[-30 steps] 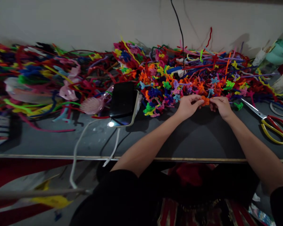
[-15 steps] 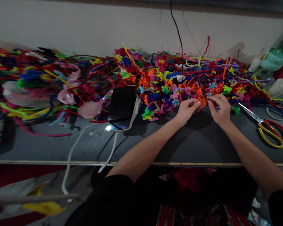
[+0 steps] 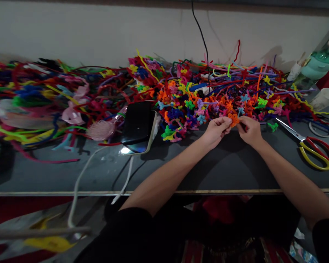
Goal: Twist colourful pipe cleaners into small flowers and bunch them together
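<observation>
My left hand (image 3: 216, 130) pinches an orange pipe-cleaner flower (image 3: 233, 119) between thumb and fingertips, above the front of the heap. Close against the flower's right side is my right hand (image 3: 249, 130), its fingers curled together; what they grip is hidden. Behind both hands lies a dense heap of small pipe-cleaner flowers (image 3: 192, 109) in many colours. A small green flower (image 3: 272, 126) rests on the table just right of my right hand. Farther right lie scissors (image 3: 303, 140) with one red and one yellow handle, blades partly apart.
A phone (image 3: 137, 124) with a white cable (image 3: 83, 175) lies left of my forearms, beside a pink hairbrush (image 3: 101, 129). Loose pipe cleaners (image 3: 38, 109) pile up at the left. A paper cup (image 3: 325, 99) stands at the right. A black cord (image 3: 201, 33) hangs in front of the wall.
My right hand has moved left and closed in beside the orange flower. My left hand still holds that flower. The whole view has shifted slightly.
</observation>
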A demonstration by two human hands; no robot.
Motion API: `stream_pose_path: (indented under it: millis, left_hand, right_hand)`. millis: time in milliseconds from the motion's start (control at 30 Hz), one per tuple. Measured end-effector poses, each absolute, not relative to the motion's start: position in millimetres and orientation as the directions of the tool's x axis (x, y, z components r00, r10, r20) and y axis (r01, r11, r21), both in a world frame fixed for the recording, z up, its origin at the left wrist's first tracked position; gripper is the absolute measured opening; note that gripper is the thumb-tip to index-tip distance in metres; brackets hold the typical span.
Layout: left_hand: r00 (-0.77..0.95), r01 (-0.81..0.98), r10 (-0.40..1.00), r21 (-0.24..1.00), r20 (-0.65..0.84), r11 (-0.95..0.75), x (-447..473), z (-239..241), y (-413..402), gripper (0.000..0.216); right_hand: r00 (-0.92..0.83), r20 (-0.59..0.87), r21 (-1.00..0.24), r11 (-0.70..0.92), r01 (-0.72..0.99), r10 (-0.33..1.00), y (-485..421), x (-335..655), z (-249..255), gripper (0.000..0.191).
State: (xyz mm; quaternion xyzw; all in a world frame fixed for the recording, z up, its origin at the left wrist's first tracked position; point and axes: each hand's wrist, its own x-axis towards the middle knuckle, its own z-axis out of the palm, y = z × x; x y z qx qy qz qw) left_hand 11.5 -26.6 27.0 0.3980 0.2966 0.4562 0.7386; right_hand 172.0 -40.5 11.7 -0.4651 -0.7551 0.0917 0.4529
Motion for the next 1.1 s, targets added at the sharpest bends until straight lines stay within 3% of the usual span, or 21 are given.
stream_pose_path:
  millis: [300, 533, 800, 900, 1000, 1100]
  left_hand:
    - [0.455, -0.431, 0.889, 0.863, -0.045, 0.264, 14, 19, -26, 0.044]
    - [0.398, -0.355, 0.916, 0.928, 0.044, 0.109, 16, 14, -24, 0.045]
    - [0.488, -0.334, 0.872, 0.915, -0.036, 0.225, 14, 17, -24, 0.047]
    - [0.417, -0.327, 0.908, 0.928, -0.028, 0.179, 12, 18, -20, 0.041]
    - [0.299, -0.305, 0.954, 0.948, 0.007, 0.088, 9, 18, -15, 0.033]
    - [0.237, -0.249, 0.971, 0.966, -0.004, 0.064, 8, 17, -12, 0.030]
  right_hand:
    - [-0.185, 0.529, -0.608, 0.522, 0.598, 0.828, -40, 175, 12, 0.018]
    - [-0.101, 0.575, -0.575, 0.490, 0.655, 0.812, -35, 178, 5, 0.017]
    - [-0.139, 0.544, -0.543, 0.473, 0.693, 0.828, -38, 179, 8, 0.026]
    - [-0.058, 0.599, -0.554, 0.466, 0.689, 0.798, -44, 179, 18, 0.028]
    - [-0.110, 0.641, -0.485, 0.511, 0.710, 0.760, -49, 180, 25, 0.028]
    - [-0.253, 0.590, -0.361, 0.531, 0.767, 0.767, -50, 181, 25, 0.029]
